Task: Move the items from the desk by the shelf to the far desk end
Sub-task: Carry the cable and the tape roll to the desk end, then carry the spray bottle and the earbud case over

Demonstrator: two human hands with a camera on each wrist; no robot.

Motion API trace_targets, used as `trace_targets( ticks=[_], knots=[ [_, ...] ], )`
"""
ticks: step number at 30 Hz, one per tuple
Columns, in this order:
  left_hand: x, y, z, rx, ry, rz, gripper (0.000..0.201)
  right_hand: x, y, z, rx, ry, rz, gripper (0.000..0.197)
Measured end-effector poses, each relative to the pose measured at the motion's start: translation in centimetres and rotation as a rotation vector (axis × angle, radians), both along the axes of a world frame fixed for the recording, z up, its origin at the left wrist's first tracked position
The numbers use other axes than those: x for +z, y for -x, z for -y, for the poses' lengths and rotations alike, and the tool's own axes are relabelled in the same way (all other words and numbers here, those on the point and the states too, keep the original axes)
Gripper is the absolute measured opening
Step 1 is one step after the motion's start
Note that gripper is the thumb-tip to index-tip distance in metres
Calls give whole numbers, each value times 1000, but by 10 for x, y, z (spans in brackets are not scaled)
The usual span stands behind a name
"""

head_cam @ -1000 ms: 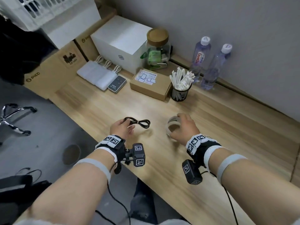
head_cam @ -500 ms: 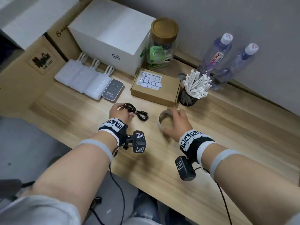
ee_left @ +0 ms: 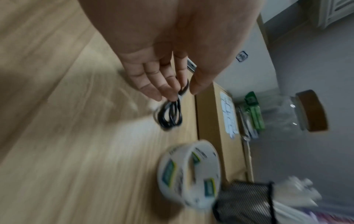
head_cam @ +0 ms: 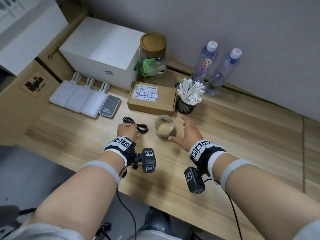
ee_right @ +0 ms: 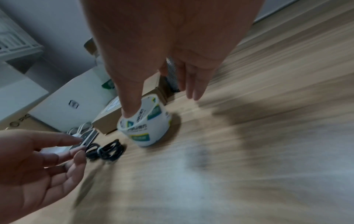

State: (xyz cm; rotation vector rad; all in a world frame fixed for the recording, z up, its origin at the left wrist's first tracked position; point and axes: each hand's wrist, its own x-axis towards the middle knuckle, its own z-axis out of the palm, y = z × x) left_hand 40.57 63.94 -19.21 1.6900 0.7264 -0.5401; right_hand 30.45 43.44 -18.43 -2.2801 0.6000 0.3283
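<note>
The left hand [head_cam: 127, 131] pinches one loop of the small black coiled cable [head_cam: 136, 126] between thumb and fingertips; the rest of the coil lies on the pale wooden counter [head_cam: 242, 153] just past the fingers. The right hand [head_cam: 187, 134] is spread wide with straight fingers. The white roll of sticky tape with green labels [head_cam: 164, 125] stands on its flat side just inside this hand's thumb [ee_right: 132, 106], and the thumb tip seems to touch its rim, but nothing grips it.

The cable looks very light and floppy. I think it will droop and swing, so it is best held at the tied middle, where the loops stay together. The tape roll looks stiff, light and smooth. It could roll away if tipped onto its edge, so I would take it with the thumb inside the hole and fingers on the outer wall.

The counter is flat, smooth wood and looks a bit slippery. Beyond both hands sit a flat brown cardboard box [head_cam: 152, 99], a black mesh cup of white sticks [head_cam: 187, 99], a glass jar with a wooden lid [head_cam: 153, 56], two clear water bottles [head_cam: 205, 61] and a big white box [head_cam: 102, 51], all by a grey wall. Beyond the left hand lie white power banks [head_cam: 78, 97] and a small dark device [head_cam: 110, 106].
</note>
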Motion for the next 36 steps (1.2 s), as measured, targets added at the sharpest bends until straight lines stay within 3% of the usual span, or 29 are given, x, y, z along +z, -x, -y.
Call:
trace_targets(
  ticks=[5,9,19,26,30,36],
  knots=[
    [27,39,72,-133,70,34,14,22,71,53,-146,-100,-42,97],
    [45,102,138,-227,121,-9,11,40,155,105,-247,-89,-16,93],
    [93,372,364,-628,259,15,8,92,460,264,-644,13,201,64],
    [129,571,505,-988,370,6,8,132,682,356,-947,113,215,61],
    [141,648,562,-1135,368,9,8,142,772,385,-1104,134,257,56],
    [133,724,643,-1294,350,19,5,133,854,430,-1245,105,269,55]
  ],
)
